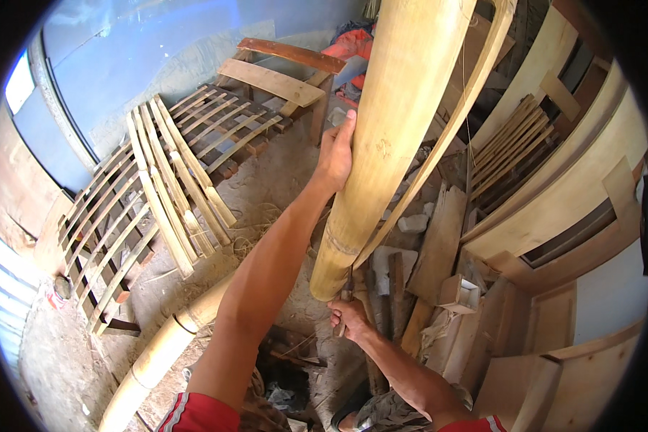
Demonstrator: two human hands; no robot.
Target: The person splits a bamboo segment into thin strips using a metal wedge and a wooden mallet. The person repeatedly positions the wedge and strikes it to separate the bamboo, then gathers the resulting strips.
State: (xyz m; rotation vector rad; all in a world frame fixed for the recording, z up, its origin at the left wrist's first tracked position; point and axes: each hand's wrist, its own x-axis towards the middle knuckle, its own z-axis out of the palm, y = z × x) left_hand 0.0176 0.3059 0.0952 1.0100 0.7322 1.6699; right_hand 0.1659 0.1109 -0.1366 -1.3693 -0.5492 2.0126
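A thick yellow bamboo pole (392, 122) slants up and away in front of me, its lower end near my right hand. My left hand (336, 151) grips the pole's left side, thumb along it and the other fingers hidden behind. In my closed right hand (349, 317) is a knife (348, 289) with a brownish handle; its dark blade sits at the pole's lower end, where a narrow bamboo strip (439, 147) stands apart from the pole. The strip runs along the pole's right side toward the top. Only part of the blade shows.
Another bamboo pole (162, 353) lies at lower left. Several split bamboo strips (173, 180) rest across a slatted bamboo frame (111, 237) at left. A wooden bench (281, 79) stands behind. Wooden panels (554, 209), loose boards (435, 241) and a small box (459, 295) crowd the right.
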